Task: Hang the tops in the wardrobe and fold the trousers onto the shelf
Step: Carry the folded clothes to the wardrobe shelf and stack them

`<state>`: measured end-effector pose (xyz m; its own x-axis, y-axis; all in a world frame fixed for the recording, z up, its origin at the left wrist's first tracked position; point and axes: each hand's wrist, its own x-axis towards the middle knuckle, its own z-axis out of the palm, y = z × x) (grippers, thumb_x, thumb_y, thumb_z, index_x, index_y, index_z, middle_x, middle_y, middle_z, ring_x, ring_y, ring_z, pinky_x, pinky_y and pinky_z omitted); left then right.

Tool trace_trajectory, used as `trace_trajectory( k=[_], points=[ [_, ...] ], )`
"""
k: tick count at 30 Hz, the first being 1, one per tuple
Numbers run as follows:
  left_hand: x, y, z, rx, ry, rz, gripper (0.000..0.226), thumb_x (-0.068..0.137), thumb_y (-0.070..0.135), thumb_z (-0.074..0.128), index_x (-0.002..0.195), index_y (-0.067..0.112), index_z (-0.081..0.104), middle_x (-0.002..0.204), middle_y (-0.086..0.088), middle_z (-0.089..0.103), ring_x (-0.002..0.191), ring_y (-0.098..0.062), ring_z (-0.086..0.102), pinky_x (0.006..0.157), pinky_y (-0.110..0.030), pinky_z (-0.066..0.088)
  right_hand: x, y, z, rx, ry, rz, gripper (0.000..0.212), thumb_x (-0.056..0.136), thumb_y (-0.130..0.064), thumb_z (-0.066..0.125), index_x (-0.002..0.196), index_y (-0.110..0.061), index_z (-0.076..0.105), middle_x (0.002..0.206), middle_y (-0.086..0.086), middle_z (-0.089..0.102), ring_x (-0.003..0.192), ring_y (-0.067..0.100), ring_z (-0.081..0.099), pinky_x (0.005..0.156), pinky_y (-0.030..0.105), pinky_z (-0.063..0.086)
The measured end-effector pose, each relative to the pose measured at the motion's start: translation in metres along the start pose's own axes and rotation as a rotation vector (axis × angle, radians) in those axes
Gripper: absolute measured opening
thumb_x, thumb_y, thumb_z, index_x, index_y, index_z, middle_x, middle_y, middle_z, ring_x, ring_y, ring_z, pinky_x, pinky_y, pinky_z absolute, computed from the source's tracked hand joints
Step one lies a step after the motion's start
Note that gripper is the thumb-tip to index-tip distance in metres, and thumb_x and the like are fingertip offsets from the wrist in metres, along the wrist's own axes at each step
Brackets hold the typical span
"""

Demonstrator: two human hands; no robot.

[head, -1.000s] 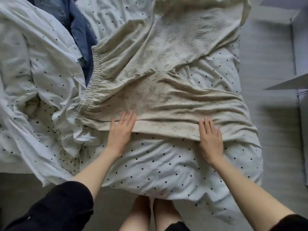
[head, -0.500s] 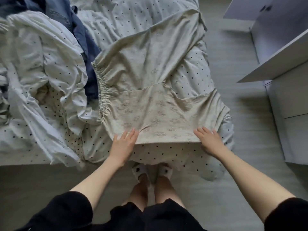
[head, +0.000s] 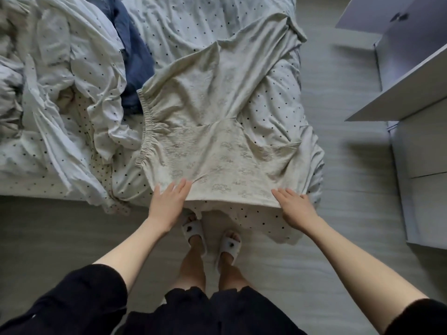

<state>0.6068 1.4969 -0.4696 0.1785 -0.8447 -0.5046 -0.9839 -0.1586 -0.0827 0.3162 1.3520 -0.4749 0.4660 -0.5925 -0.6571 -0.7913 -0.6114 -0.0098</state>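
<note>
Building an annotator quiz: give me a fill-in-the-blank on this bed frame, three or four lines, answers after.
1. The beige trousers lie spread on the polka-dot ____.
2. Both the left hand and the right hand rest on the trousers' near ____.
3. The elastic waistband points toward the ____ garment.
4. On the feet are white ____.

Answers: duvet; edge; navy; slippers

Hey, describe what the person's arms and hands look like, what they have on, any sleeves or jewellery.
Both forearms are bare from about the elbow down. The left arm's black sleeve is loose and bunched near the elbow; the right arm's black sleeve shows only at the frame's corner. The left hand and right hand wear no gloves, and no rings, watch or bracelets are visible.
</note>
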Motion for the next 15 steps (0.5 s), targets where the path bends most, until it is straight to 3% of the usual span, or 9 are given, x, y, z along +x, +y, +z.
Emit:
trace_trajectory(
  k=[3, 5, 7, 10, 15],
  points=[
    [-0.005, 0.004, -0.007, -0.062, 0.076, -0.026, 0.061, 0.092, 0.003, 0.04, 0.147, 0.02, 0.02, 0.152, 0.0, 0.031, 0.133, -0.017, 0.039, 0.108, -0.039, 0.026, -0.001, 0.007, -0.005, 0.02, 0.027, 0.002, 0.055, 0.087, 0.002, 0.033, 0.138, -0.019, 0.034, 0.14, 0.006, 0.045, 0.126, 0.024, 0.043, 0.092, 0.041, 0.034],
    [-0.002, 0.002, -0.018, -0.106, 0.153, -0.042, 0.051, 0.088, 0.002, 0.041, 0.135, 0.02, 0.038, 0.133, 0.0, 0.054, 0.117, -0.02, 0.053, 0.097, -0.033, 0.035, 0.002, 0.017, -0.017, 0.049, 0.109, 0.014, 0.05, 0.084, 0.001, 0.037, 0.129, -0.02, 0.045, 0.126, 0.006, 0.058, 0.111, 0.028, 0.054, 0.081, 0.037, 0.038],
    [0.005, -0.002, -0.036, -0.196, 0.26, -0.103, 0.043, 0.084, -0.002, 0.042, 0.122, 0.015, 0.052, 0.114, -0.005, 0.065, 0.104, -0.027, 0.06, 0.088, -0.033, 0.04, 0.008, 0.025, -0.037, 0.106, 0.24, 0.039, 0.045, 0.084, -0.001, 0.039, 0.122, -0.02, 0.053, 0.117, 0.008, 0.063, 0.102, 0.032, 0.058, 0.069, 0.034, 0.037],
    [0.019, -0.011, -0.065, -0.404, 0.464, -0.213, 0.034, 0.083, -0.008, 0.045, 0.109, 0.004, 0.062, 0.091, -0.021, 0.068, 0.087, -0.038, 0.063, 0.077, -0.041, 0.043, 0.025, 0.032, -0.075, 0.246, 0.392, 0.13, 0.041, 0.083, -0.002, 0.042, 0.115, -0.019, 0.061, 0.107, 0.014, 0.066, 0.095, 0.035, 0.058, 0.065, 0.033, 0.038],
    [0.056, -0.041, -0.105, -0.612, 0.625, -0.317, 0.024, 0.091, 0.002, 0.047, 0.107, 0.008, 0.064, 0.095, -0.019, 0.067, 0.086, -0.038, 0.06, 0.073, -0.043, 0.044, 0.065, 0.034, -0.142, 0.356, 0.482, 0.253, 0.036, 0.083, -0.003, 0.044, 0.111, -0.015, 0.063, 0.111, 0.021, 0.063, 0.102, 0.039, 0.056, 0.073, 0.037, 0.041]
  ],
)
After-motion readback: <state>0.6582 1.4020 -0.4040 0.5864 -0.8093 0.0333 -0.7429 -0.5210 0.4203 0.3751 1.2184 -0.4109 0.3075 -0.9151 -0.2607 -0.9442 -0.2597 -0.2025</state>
